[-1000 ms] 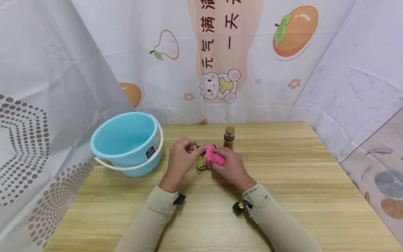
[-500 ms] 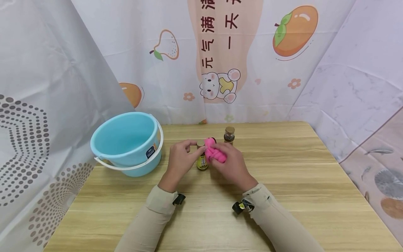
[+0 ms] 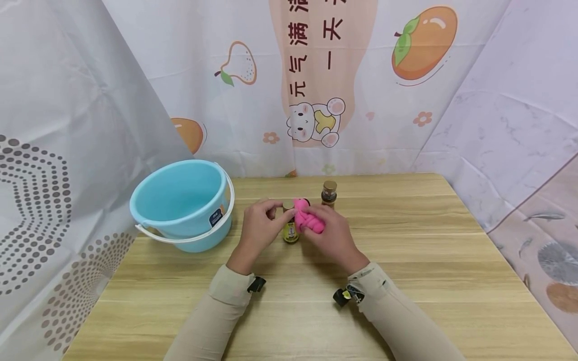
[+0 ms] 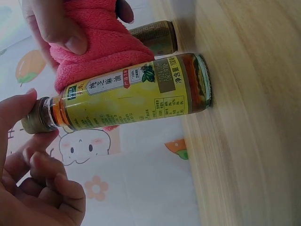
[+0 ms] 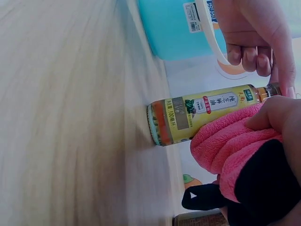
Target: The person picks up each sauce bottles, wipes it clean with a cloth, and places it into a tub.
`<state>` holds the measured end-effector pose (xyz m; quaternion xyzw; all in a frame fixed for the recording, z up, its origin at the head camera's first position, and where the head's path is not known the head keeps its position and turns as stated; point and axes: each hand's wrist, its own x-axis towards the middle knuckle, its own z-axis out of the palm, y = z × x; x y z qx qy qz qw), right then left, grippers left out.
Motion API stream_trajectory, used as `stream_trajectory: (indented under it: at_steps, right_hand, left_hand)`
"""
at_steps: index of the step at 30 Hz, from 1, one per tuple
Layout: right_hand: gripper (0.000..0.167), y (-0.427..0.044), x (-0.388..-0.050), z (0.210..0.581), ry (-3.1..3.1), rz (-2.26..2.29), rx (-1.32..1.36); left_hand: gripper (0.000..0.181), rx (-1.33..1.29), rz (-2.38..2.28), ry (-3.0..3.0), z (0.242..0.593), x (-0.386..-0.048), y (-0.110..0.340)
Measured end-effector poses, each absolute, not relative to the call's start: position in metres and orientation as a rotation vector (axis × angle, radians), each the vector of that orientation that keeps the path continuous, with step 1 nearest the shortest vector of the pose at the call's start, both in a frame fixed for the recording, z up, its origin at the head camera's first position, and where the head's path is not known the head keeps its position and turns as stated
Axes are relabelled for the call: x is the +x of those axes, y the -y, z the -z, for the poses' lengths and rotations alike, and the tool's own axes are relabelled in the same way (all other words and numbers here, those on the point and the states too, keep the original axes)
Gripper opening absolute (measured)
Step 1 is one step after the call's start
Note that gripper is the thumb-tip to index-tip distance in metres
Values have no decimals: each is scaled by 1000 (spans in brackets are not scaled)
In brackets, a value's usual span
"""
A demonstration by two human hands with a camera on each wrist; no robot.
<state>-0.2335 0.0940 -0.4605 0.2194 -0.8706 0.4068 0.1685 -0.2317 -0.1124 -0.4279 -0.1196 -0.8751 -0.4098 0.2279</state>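
L hand (image 3: 262, 222) has the gold-brown cap (image 4: 35, 118) of the sm. bottle (image 4: 136, 96) pinched btwn thumb & a finger; its other fingers (image 4: 49, 188) are curled in below. R hand (image 3: 333, 233) has its fingers grasping a fluffy pink cloth (image 3: 315, 224), & the cloth is up against the R side of the sm. bottle. In the R wrist view, a black patch (image 5: 270, 181) & a black loop (image 5: 204, 197) show by the cloth.

Sm. bottle is abt upright near mid-desk, btwn the 2 hands; can't tell if its bottom touches the desk (image 3: 293, 321). It has a yellow label (image 5: 216, 113) w/ Chinese writing, & looks orange-brown at the neck & bottom.

A brown bottle (image 3: 329, 196) is just behind R hand, pt. hidden by it, so in the head view only the top shows.

Blue bucket (image 3: 198, 244) w/ a white handle (image 3: 232, 193) is on the left of the desk, near L hand but apart. Behind is a white curtain (image 3: 253, 115) w/ fruit pics & Chinese words. Both sleeves (image 3: 406, 321) are tan, w/ a sm. black thing (image 3: 256, 285) at each wrist.
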Motion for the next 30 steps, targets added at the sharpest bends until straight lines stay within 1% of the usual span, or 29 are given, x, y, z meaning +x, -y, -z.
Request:
stream_trajectory:
  at_steps: [5,21,30]
  right_hand:
    - [46,-94,-234,464,2524,-1158,612]
    - [51,-96,-237,475,2684,-1117,593]
    - [47,-96,-237,475,2670,-1114,609]
  left_hand:
    - [33,-355,1129,2387,427,-231,112]
    - [35,-359,1112,2379,429,-232,111]
    - [32,-363,1195,2406,431,-233,111]
